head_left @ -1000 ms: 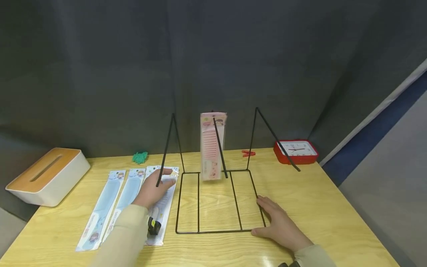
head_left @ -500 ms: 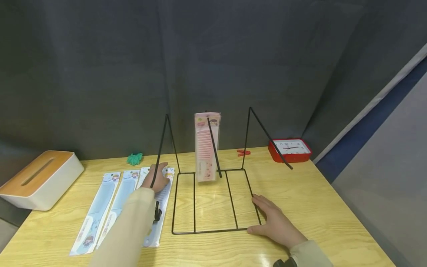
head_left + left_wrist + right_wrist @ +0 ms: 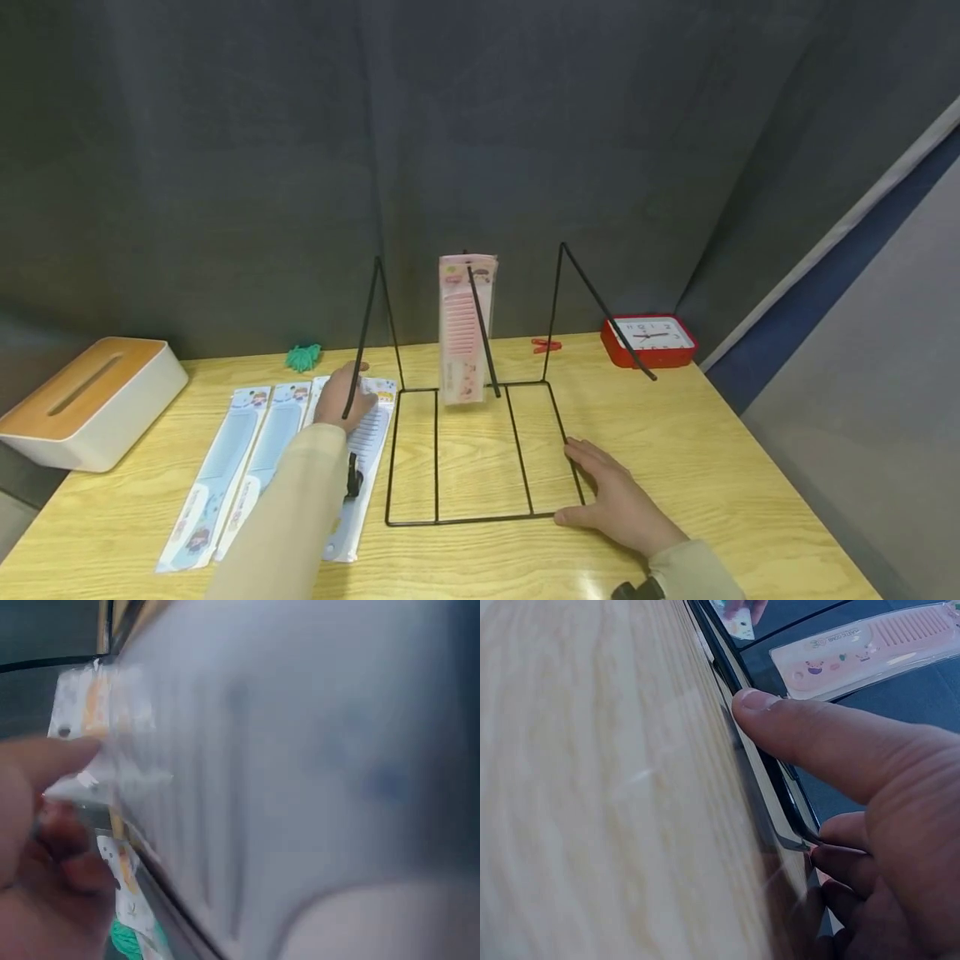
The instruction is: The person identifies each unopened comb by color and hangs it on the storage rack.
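A: Where's the left hand (image 3: 341, 400)?
B: On the top end of the comb pack (image 3: 365, 442) nearest the rack (image 3: 480, 454). In the left wrist view the thumb and fingers (image 3: 45, 817) pinch that end, though the picture is blurred, so I can only say it looks like a pinch.
A: And how does the pack lie?
B: Flat on the table (image 3: 720, 467), long axis running away from the person; the held end is the far one, just left of the rack's base. The left hand is the nearer by far.
A: The right hand (image 3: 611, 496)?
B: Resting at the rack's near right corner, fingers fairly straight, thumb (image 3: 810, 735) along the wire.
A: Anything on the rack?
B: A pink comb pack (image 3: 465, 329) hangs on the middle prong; the left prong is bare, close above the left hand.
A: Round about?
B: Two blue packs (image 3: 240, 467) lie beside the held one, with a tissue box (image 3: 86, 400) far left, a clock (image 3: 648, 337) and a red clip (image 3: 546, 342) at the back, and a grey curtain (image 3: 480, 150) behind.
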`<state>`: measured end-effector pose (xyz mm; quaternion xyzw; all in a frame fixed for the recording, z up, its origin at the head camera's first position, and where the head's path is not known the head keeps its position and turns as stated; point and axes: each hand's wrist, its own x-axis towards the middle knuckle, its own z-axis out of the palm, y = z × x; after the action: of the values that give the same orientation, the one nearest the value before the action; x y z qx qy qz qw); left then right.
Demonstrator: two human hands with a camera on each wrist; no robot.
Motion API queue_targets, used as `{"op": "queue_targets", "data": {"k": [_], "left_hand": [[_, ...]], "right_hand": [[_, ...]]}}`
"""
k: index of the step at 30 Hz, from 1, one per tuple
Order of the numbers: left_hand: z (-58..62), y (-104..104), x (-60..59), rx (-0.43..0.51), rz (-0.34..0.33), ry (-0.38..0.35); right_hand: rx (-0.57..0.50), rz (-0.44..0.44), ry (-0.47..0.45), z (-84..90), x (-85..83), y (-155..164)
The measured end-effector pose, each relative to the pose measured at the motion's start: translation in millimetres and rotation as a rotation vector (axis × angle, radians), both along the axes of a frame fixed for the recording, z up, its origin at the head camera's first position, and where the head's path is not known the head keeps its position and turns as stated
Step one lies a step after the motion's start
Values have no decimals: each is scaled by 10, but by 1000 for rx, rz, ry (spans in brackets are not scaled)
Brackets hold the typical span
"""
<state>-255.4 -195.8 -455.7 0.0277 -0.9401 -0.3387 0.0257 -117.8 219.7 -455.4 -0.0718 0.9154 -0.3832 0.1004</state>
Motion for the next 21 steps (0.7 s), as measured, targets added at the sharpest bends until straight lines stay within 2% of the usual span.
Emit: {"op": "queue_targets", "data": {"k": [4,6,9,13,17,21], "left_hand": [[99,-61,41,71,11,62],[202,-73,94,106,-17,68],[412,-97,247,180,-77,42],[703,-88,568,297,-154,19],[979,-49,957,458,-217,45],[1191,25,1346,565,-283,161]], "right_hand": [[4,2,-5,-3,-8,-7],[19,1,-3,4,-12,1],[22,-1,-4,10,-19,-4],[13,3,-6,27,-16,0],[16,1,-15,37,-15,-6],[30,5,-14,43,-17,-7]]}}
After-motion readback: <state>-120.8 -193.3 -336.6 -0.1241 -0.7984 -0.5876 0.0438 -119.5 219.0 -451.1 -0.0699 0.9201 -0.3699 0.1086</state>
